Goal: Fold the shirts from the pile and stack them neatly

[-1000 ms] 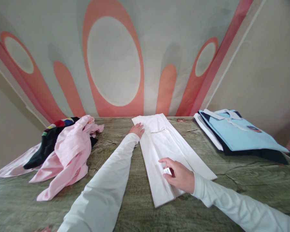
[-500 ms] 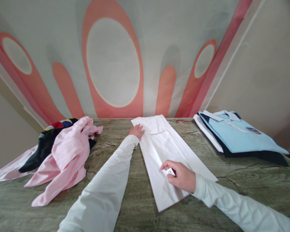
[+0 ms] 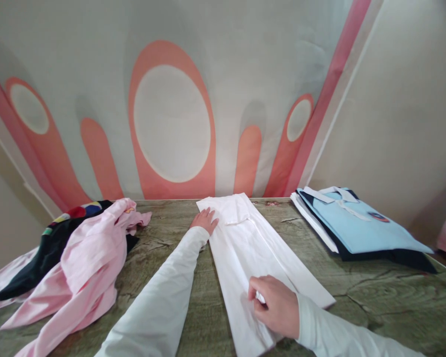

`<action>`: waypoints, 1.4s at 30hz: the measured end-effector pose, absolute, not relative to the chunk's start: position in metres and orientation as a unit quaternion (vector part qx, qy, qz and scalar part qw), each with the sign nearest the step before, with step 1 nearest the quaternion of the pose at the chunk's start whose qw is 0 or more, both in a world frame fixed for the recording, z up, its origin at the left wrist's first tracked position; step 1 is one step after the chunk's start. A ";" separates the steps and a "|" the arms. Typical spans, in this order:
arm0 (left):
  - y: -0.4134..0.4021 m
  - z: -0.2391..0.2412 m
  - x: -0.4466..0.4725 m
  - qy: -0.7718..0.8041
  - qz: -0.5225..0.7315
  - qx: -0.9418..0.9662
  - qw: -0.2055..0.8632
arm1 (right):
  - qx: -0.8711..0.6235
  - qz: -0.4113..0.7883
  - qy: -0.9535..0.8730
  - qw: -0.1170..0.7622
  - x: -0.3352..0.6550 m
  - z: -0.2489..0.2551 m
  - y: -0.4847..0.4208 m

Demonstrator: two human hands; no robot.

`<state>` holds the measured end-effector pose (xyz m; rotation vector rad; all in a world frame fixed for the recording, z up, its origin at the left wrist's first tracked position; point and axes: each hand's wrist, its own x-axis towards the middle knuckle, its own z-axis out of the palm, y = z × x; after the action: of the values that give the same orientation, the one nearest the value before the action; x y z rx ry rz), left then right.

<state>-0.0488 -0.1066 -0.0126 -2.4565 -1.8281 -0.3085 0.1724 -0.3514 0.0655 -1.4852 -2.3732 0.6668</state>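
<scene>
- A white garment [image 3: 241, 248], folded into a long, narrow panel, lies flat on a wood-patterned bench [image 3: 163, 238], its far end at the bench's back edge and its near end running toward the wearer
- The person's left hand [image 3: 205, 220] rests palm down at the left edge of the white garment, near its far end, fingers extended and slightly parted, gripping nothing
- The right hand [image 3: 275, 305] is over the near half of the white garment, fingers curled in toward the thumb with only a small gap showing; a small white label [image 3: 260, 297] peeks out in that gap, and whether the fingers pinch it or the cloth cannot be told
- Left of the white garment, a rumpled pink garment [image 3: 92, 258] lies loosely over a dark garment [image 3: 55, 248] with multicoloured patches
- Right of the white garment and well apart from it, a light blue garment [image 3: 371, 228] with a white collar and a round emblem tops a neat stack, dark cloth [image 3: 401, 258] and white cloth [image 3: 315, 223] showing beneath
- Behind the white garment rises a grey backdrop [image 3: 230, 64] printed with coral arches and pale ovals
</scene>
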 end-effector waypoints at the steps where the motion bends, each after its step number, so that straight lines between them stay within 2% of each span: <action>1: -0.106 -0.013 -0.049 -0.594 -0.102 -0.798 0.033 | -0.510 0.223 -0.822 0.120 0.173 0.068 -0.352; 8: -0.109 -0.011 -0.049 -0.591 -0.105 -0.799 0.032 | -0.542 0.183 -0.819 0.047 0.182 0.086 -0.356; 12: -0.110 -0.010 -0.048 -0.596 -0.101 -0.796 0.032 | -0.528 0.134 -0.835 0.078 0.184 0.087 -0.353; 19: -0.124 0.012 -0.044 -0.616 -0.085 -0.783 0.025 | -0.320 0.161 -0.925 0.127 0.175 0.062 -0.349; 26: -0.144 0.061 -0.028 -0.525 -0.083 -0.847 -0.013 | -0.326 0.135 -0.930 0.105 0.172 0.050 -0.353; 30: -0.151 0.048 -0.008 -0.539 -0.113 -0.835 -0.020 | -0.326 0.121 -0.934 0.077 0.173 0.045 -0.353; 35: -0.152 0.028 0.001 -0.575 -0.147 -0.805 -0.020 | -0.315 0.093 -0.941 0.083 0.176 0.030 -0.352; 42: -0.154 0.033 0.000 -0.566 -0.134 -0.813 -0.005 | -0.310 0.054 -0.944 0.094 0.175 0.017 -0.354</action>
<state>0.0001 -0.1538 0.0329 -2.5627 -1.7843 -0.4238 0.1749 -0.3537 0.0168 -0.9207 -2.8020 0.1590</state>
